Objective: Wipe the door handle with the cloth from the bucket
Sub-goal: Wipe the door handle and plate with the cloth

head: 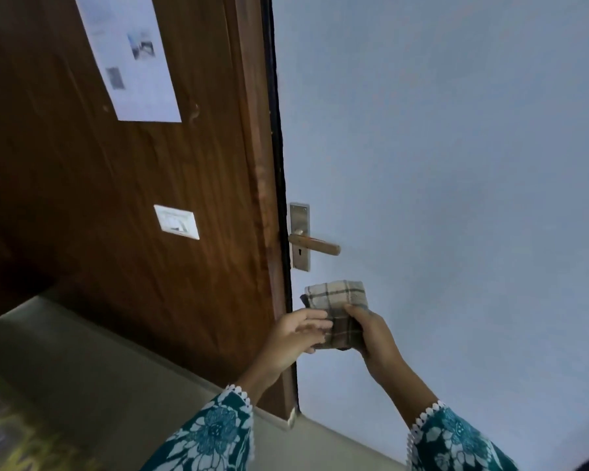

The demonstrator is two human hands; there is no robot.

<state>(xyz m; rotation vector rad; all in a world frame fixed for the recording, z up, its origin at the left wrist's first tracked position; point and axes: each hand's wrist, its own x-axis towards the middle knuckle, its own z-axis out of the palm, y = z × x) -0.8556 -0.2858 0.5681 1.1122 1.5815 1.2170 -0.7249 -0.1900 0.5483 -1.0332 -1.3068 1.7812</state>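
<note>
The door handle (315,244) is a brass-coloured lever on a steel plate with a keyhole, fixed at the left edge of the pale blue door (439,164). Just below it I hold a folded beige checked cloth (337,300). My right hand (371,331) grips the cloth's lower right side. My left hand (296,334) touches its lower left edge with fingers spread. The cloth is apart from the handle. No bucket is in view.
Left of the door stands a brown wooden frame and panel (150,198) with a white switch plate (177,221) and a printed paper sheet (130,56). Grey floor (82,368) lies below, with a patterned mat (0,419) at the bottom left.
</note>
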